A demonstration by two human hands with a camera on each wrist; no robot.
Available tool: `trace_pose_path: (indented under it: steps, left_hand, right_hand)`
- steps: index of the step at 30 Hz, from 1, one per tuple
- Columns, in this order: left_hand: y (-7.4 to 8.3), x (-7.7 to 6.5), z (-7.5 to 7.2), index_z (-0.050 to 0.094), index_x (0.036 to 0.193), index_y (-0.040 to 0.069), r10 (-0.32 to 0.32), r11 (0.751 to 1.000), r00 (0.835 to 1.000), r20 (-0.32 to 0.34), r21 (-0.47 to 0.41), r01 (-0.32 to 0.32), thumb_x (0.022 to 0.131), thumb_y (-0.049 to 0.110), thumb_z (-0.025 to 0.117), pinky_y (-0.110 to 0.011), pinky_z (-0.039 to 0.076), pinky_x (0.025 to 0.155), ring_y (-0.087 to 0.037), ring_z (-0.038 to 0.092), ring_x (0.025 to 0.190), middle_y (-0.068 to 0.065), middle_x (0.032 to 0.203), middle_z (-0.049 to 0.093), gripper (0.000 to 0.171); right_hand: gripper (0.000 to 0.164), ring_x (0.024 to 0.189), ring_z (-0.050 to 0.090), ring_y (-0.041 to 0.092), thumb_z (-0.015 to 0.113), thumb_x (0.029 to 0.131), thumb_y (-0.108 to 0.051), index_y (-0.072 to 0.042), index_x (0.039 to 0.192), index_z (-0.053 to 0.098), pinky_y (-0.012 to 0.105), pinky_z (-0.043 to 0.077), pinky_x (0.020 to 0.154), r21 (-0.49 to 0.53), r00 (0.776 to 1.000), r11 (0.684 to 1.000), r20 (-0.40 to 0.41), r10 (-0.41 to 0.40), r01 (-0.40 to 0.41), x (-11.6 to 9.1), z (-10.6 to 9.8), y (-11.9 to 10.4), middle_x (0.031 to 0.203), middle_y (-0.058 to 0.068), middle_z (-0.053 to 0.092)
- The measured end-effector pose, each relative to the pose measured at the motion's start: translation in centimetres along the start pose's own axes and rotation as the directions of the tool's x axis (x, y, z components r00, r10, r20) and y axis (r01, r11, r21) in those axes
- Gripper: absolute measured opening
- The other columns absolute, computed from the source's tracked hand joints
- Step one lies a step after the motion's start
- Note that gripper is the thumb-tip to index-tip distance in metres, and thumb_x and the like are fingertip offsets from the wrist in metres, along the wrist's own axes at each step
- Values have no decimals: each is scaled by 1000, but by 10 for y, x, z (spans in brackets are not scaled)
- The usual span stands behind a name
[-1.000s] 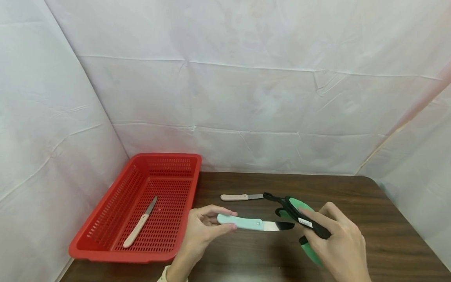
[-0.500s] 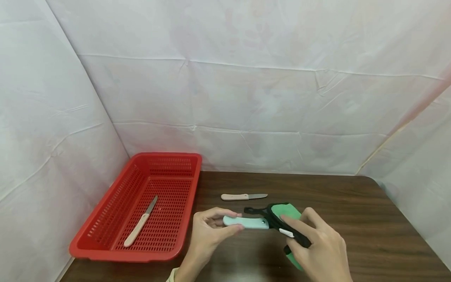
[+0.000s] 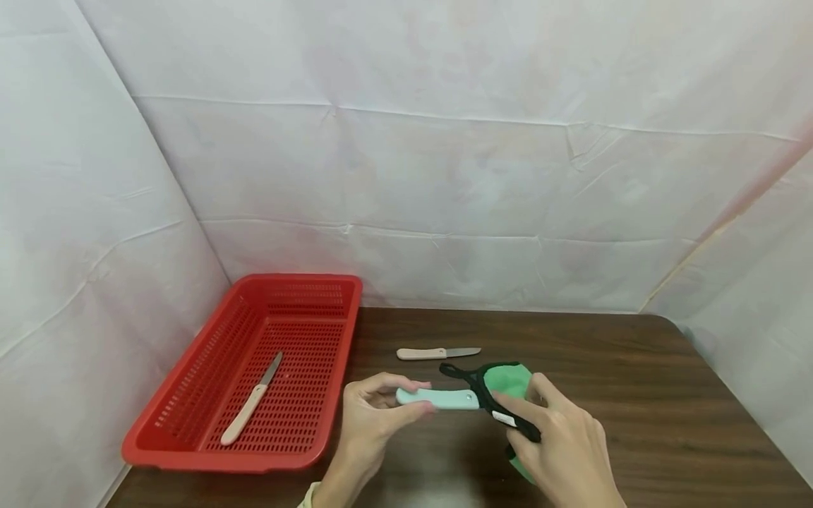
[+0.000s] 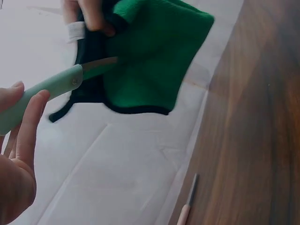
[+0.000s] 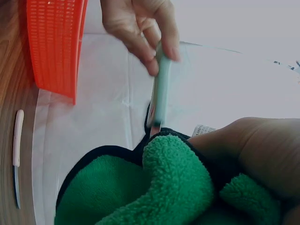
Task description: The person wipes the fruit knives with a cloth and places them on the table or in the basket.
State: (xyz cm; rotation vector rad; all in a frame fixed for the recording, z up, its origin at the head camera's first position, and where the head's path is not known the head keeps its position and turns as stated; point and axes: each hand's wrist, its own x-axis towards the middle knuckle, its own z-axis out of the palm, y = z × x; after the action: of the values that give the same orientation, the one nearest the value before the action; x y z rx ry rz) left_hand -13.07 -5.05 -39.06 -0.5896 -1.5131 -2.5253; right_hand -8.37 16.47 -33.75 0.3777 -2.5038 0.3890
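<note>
My left hand (image 3: 375, 416) pinches a knife (image 3: 451, 399) by its mint-green handle, thumb below and fingers above. The blade points right and is hidden by the cloth in the head view; part of the blade (image 4: 99, 63) shows against the cloth in the left wrist view. My right hand (image 3: 562, 437) grips a green fleecy cleaning cloth (image 3: 508, 379) with black edging, a hanging loop and a white label. Its folds lie around the blade close to the handle, and the loose part (image 5: 105, 187) hangs down.
A red plastic basket (image 3: 136, 444) stands on the left of the dark wooden table (image 3: 686, 416), holding a knife (image 3: 244, 416) with a pale handle. Behind my hands lies another pale-handled knife (image 3: 422, 354). White sheeting (image 3: 444, 176) rises at the back and sides.
My right hand has brought the cloth leftward over the mint-handled knife's blade. My left hand keeps its hold. The pale knife on the table has come fully into view.
</note>
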Motion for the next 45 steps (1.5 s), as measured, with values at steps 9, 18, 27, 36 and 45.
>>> trace_pose_path:
  steps: [9, 18, 27, 36, 45]
  left_hand:
    - [13, 4, -14, 60, 84, -11, -16, 998, 1000, -10, -54, 15, 64, -16, 67, -55, 48, 58, -33, 62, 62, -36, 86, 58, 22]
    - [14, 4, -18, 59, 84, -11, -45, 999, 999, -1, -4, 45, 65, -10, 69, -52, 49, 57, -32, 62, 57, -33, 87, 59, 21]
    - [12, 4, -15, 60, 87, -12, -130, 989, 991, 7, 72, 130, 64, -4, 73, -48, 51, 58, -29, 63, 62, -29, 88, 61, 28]
    - [4, 2, -6, 61, 85, -9, -119, 986, 993, 24, 118, 116, 62, -2, 76, -40, 53, 59, -24, 63, 67, -23, 85, 64, 28]
    - [1, -1, 4, 61, 84, -10, -137, 987, 990, 15, 83, 136, 60, -4, 77, -42, 53, 59, -29, 64, 67, -22, 86, 64, 30]
  right_hand:
    - [43, 42, 19, -3, 68, 54, -4, -31, 87, 69, 16, 17, 35, -9, 999, 1000, -32, 20, -20, 4, -6, 19, 73, -18, 33]
    - [42, 43, 23, -2, 71, 55, -5, -30, 89, 69, 17, 20, 37, 22, 997, 998, -42, 59, -59, 4, -9, 19, 72, -19, 34]
    - [43, 45, 23, -2, 76, 52, -6, -24, 91, 70, 17, 20, 40, 60, 992, 996, -105, 72, -66, 2, -15, 18, 72, -18, 36]
    - [45, 47, 23, -4, 77, 51, -5, -24, 91, 70, 15, 20, 40, 73, 993, 997, -113, 34, -26, 0, -12, 7, 74, -17, 38]
    - [46, 45, 24, -7, 77, 51, -10, -30, 91, 68, 14, 21, 38, 49, 999, 999, -46, -13, 15, -2, -6, -3, 82, -11, 48]
